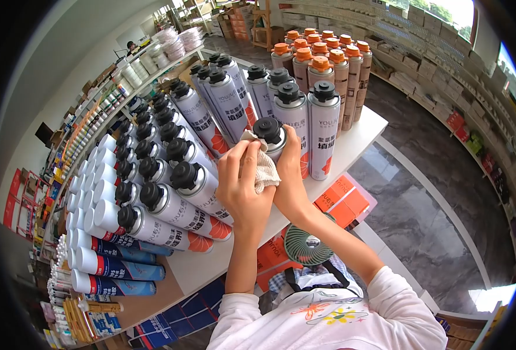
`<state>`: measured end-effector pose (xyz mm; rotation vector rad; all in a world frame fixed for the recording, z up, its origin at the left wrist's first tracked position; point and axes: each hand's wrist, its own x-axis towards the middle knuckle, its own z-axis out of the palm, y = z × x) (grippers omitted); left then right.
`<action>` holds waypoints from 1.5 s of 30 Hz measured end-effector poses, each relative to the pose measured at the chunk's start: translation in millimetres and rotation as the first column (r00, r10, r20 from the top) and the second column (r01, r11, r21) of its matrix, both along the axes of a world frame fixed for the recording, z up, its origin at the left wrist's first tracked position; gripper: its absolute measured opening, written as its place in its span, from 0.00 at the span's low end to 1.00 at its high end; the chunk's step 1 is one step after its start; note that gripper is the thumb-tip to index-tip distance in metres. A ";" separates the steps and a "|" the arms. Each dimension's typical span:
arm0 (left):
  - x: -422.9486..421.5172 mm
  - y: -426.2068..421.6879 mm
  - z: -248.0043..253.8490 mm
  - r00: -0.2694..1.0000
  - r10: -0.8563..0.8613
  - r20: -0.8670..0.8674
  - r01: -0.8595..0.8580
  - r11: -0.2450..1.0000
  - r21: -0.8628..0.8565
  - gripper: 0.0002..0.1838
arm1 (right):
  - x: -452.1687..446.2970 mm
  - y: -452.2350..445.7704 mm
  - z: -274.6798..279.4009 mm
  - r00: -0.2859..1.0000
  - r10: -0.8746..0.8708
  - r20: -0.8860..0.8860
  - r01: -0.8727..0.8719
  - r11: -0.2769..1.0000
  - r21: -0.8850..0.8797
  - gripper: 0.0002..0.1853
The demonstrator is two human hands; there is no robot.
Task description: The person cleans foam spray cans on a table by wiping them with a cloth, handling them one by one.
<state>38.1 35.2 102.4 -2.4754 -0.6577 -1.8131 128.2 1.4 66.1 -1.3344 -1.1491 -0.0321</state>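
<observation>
Between my hands, just above the table's front edge, is a white spray can [272, 150] with a black cap [269, 129]. My right hand [292, 157] is wrapped round the can's side. My left hand [243, 178] grips a beige cloth [265, 169] and presses it against the can near the cap. Much of the can's body is hidden behind my hands and the cloth. Similar white cans [324, 131] with black caps stand just right of my hands, and rows more [194, 181] stand on the left.
Orange-capped brown cans [320, 73] stand at the table's far end. Blue cans [121, 268] with white caps are at the left. The white table [197, 265] has orange boxes [342, 195] beside its front edge. A green fan [309, 244] hangs at my chest. Stocked shelves [427, 70] line the right wall.
</observation>
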 end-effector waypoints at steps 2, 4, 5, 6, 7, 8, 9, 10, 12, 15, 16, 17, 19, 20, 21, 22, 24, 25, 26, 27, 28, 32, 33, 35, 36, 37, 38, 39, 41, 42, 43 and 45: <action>0.6 1.3 1.4 0.998 -0.009 -0.058 0.013 0.997 0.076 0.32 | -1.5 0.4 4.8 0.999 0.001 -0.037 -0.001 1.000 -0.001 0.49; 0.9 1.5 -0.1 0.998 -0.022 -0.067 0.029 0.994 0.105 0.32 | -1.5 -1.1 6.1 0.998 0.007 -0.065 -0.008 1.000 -0.006 0.48; 1.6 2.1 0.3 0.996 -0.031 -0.079 0.043 0.988 0.145 0.32 | -1.5 -1.4 6.5 0.999 -0.001 -0.040 0.001 1.000 -0.003 0.49; 1.7 1.4 0.8 0.997 -0.031 -0.077 0.042 0.988 0.146 0.32 | -2.2 -1.6 6.7 1.000 -0.009 -0.017 0.009 1.000 0.001 0.49; 1.2 0.1 1.3 0.998 -0.038 -0.051 0.045 0.991 0.127 0.28 | -3.7 -2.0 7.2 0.999 -0.004 -0.040 0.004 1.000 0.001 0.48; 1.0 -0.8 1.8 0.999 -0.046 -0.024 0.048 0.993 0.109 0.24 | -4.1 -1.6 5.7 0.999 -0.004 -0.039 0.004 1.000 0.002 0.48; 1.3 -0.9 0.7 0.999 -0.047 -0.023 0.049 0.993 0.111 0.24 | -4.1 -0.8 2.6 1.000 -0.015 -0.012 0.015 1.000 0.012 0.48; 1.8 -0.3 -1.6 0.999 -0.036 0.022 0.034 0.996 0.084 0.23 | -4.5 -0.6 1.0 1.000 -0.026 0.015 0.025 0.999 0.022 0.48; 3.1 0.8 -3.1 0.998 -0.026 0.065 0.022 0.998 0.059 0.23 | -6.4 -0.7 2.3 0.998 -0.057 0.021 0.056 0.998 0.025 0.47; 6.5 1.8 -3.5 0.997 -0.038 0.071 0.033 0.997 0.072 0.22 | -4.4 0.1 2.7 0.997 -0.070 0.042 0.068 0.996 0.052 0.47; 5.3 3.1 -3.1 0.998 -0.046 0.039 0.042 0.993 0.107 0.22 | -4.7 1.3 2.1 0.995 -0.092 0.049 0.089 0.994 0.060 0.47; 4.5 3.9 -2.6 0.999 -0.052 0.004 0.051 0.988 0.142 0.22 | -4.7 2.3 1.2 0.992 -0.113 0.054 0.109 0.992 0.070 0.46; 3.3 2.4 -0.2 0.999 -0.051 -0.009 0.052 0.989 0.139 0.23 | -3.4 4.3 -2.2 0.991 -0.118 0.069 0.113 0.991 0.069 0.47; 2.5 1.9 0.9 0.999 -0.049 -0.020 0.051 0.989 0.139 0.23 | -4.0 4.3 -0.6 0.989 -0.121 0.085 0.116 0.991 0.070 0.47; 3.0 1.3 1.0 0.998 -0.051 -0.023 0.054 0.989 0.140 0.23 | -5.5 2.9 1.3 0.989 -0.124 0.081 0.118 0.990 0.072 0.47; 4.4 -0.2 0.6 0.998 -0.054 0.015 0.052 0.995 0.088 0.23 | -7.8 0.2 3.5 0.990 -0.121 0.067 0.116 0.991 0.068 0.48; 5.5 -2.4 1.1 0.997 -0.058 0.052 0.056 0.998 0.032 0.23 | -8.9 -2.1 4.8 0.991 -0.121 0.050 0.118 0.991 0.061 0.49; 5.9 -3.0 3.0 0.997 -0.053 0.057 0.054 0.999 -0.008 0.23 | -7.6 -1.4 4.0 0.995 -0.099 0.030 0.098 0.994 0.038 0.50; 6.3 -4.1 4.9 0.997 -0.048 0.063 0.051 0.998 -0.048 0.23 | -6.6 -0.7 3.4 0.997 -0.077 0.010 0.077 0.997 0.015 0.51; 7.1 -5.9 6.4 0.997 -0.048 0.065 0.052 0.997 -0.061 0.23 | -7.2 0.8 3.7 0.996 -0.081 -0.025 0.081 0.997 -0.002 0.50; 5.5 -7.1 7.2 0.996 -0.048 0.069 0.052 0.997 -0.063 0.23 | -7.7 1.9 2.8 0.996 -0.081 -0.021 0.081 0.997 -0.003 0.50; 1.6 -12.8 11.5 0.988 0.039 -0.147 -0.025 0.995 0.097 0.28 | -5.4 -1.1 3.1 0.999 -0.034 -0.014 0.034 0.998 0.047 0.47; 1.8 -11.8 12.3 0.996 0.000 -0.094 0.005 0.999 0.049 0.25 | -5.8 0.3 3.6 0.999 -0.046 0.000 0.046 0.999 0.019 0.47; 3.4 -9.3 11.5 0.999 -0.033 0.007 0.034 0.998 -0.045 0.23 | -6.9 1.4 3.1 0.996 -0.073 0.046 0.075 0.997 -0.024 0.48; 4.0 -8.7 9.6 1.000 -0.030 0.009 0.030 0.998 -0.046 0.23 | -8.2 1.2 3.2 0.996 -0.070 0.048 0.071 0.997 -0.025 0.48; 4.6 -7.9 8.3 0.999 -0.026 0.047 0.029 0.997 -0.078 0.22 | -10.1 1.1 3.6 0.996 -0.071 0.046 0.071 0.997 0.001 0.48; 5.4 -7.2 8.3 0.996 -0.023 0.085 0.032 0.994 -0.108 0.22 | -10.9 1.0 4.0 0.996 -0.074 0.042 0.073 0.997 0.028 0.49; 6.0 -7.7 9.0 0.996 -0.020 0.087 0.029 0.994 -0.103 0.22 | -10.7 0.8 4.0 0.996 -0.077 0.041 0.076 0.997 0.030 0.49; 5.1 -9.7 11.0 0.999 -0.012 0.030 0.014 0.998 -0.057 0.25 | -11.3 -0.4 3.1 0.997 -0.075 0.010 0.075 0.997 0.001 0.49; 4.7 -10.2 12.3 1.000 0.001 -0.024 -0.001 1.000 -0.009 0.28 | -11.3 -0.1 2.4 0.997 -0.077 0.007 0.077 0.997 0.004 0.49; 2.5 -9.9 13.1 1.000 -0.003 -0.026 0.002 1.000 -0.006 0.28 | -10.8 0.6 1.0 0.997 -0.076 0.001 0.076 0.997 0.001 0.49; -4.1 -7.6 14.4 0.988 -0.001 -0.153 0.014 0.996 0.085 0.30 | -10.7 2.4 -0.5 0.997 -0.075 -0.013 0.075 0.997 0.005 0.48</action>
